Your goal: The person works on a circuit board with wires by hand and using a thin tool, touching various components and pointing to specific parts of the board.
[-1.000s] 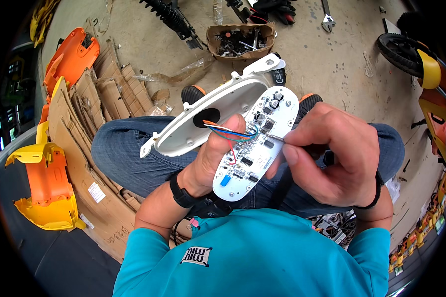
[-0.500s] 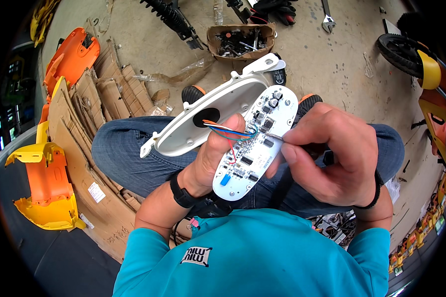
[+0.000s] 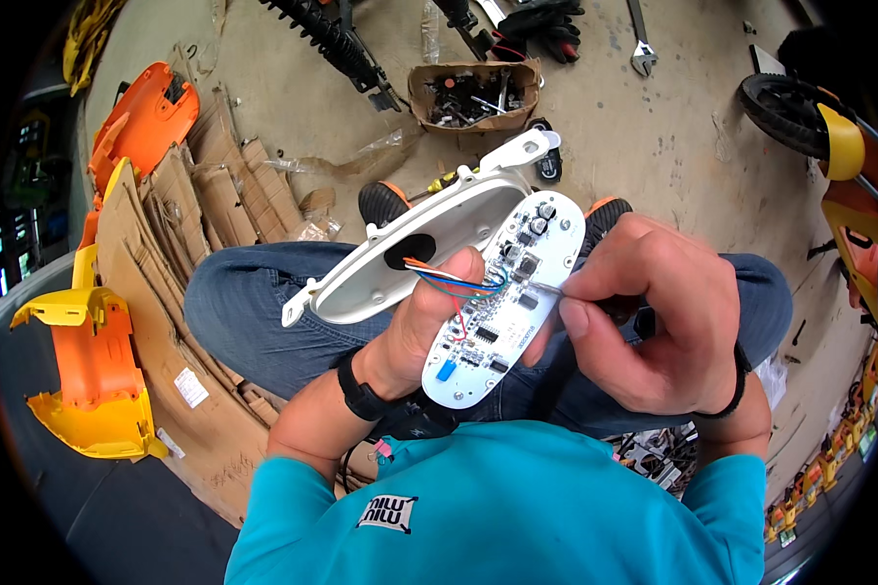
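Observation:
My left hand is closed around a white oval circuit board, its thumb lying over the near-left edge. Several coloured wires run from a black round patch in a white oval plastic housing to the middle of the board. The housing hangs tilted just beyond my left hand. Between thumb and forefinger my right hand pinches a thin metal tool; its tip is at the board's components, beside the wire ends. Most of the tool is hidden in the fingers.
Ahead stands a cardboard box of small hardware, with a shock absorber near it. Flattened cardboard and orange and yellow plastic covers lie left. An adjustable wrench and a wheel are far right.
The board and housing appear slightly lower in the picture. Both hands keep their grips, and the metal tool's tip stays at about the same spot on the board.

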### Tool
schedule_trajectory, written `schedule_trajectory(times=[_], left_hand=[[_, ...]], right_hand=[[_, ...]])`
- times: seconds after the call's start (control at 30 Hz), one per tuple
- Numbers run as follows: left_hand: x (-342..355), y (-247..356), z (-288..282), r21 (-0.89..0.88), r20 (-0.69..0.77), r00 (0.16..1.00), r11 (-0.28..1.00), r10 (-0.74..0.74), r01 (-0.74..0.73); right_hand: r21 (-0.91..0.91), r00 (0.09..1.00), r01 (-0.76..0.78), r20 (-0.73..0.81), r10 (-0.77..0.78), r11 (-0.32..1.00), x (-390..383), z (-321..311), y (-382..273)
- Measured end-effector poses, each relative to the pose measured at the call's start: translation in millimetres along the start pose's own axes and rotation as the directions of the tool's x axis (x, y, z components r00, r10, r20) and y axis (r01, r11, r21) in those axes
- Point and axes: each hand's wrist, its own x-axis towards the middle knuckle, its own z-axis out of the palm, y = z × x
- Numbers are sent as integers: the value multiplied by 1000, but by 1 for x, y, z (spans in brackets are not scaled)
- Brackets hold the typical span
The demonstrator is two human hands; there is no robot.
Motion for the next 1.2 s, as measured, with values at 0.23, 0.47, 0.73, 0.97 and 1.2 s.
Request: schedule_trajectory(times=[0.23,0.47,0.73,0.97,1.2], left_hand=[[-2,2,-4,-20,102,995,1000,-20,22],[-2,8,2,136,19,998,989,-66,63],[-3,9,0,174,40,994,980,-105,97],[-4,4,-1,42,75,997,999,-31,27],[-1,5,1,98,59,998,995,8,-14]], right_hand=[[64,999,-31,-39,34,997,5,-3,-5],[107,999,-21,-33,25,994,7,-6,-8],[103,999,-17,-30,21,995,4,-4,-5],[92,1000,-19,-17,21,996,3,-3,-6],[68,999,38,-1,-38,997,2,-2,-2]])
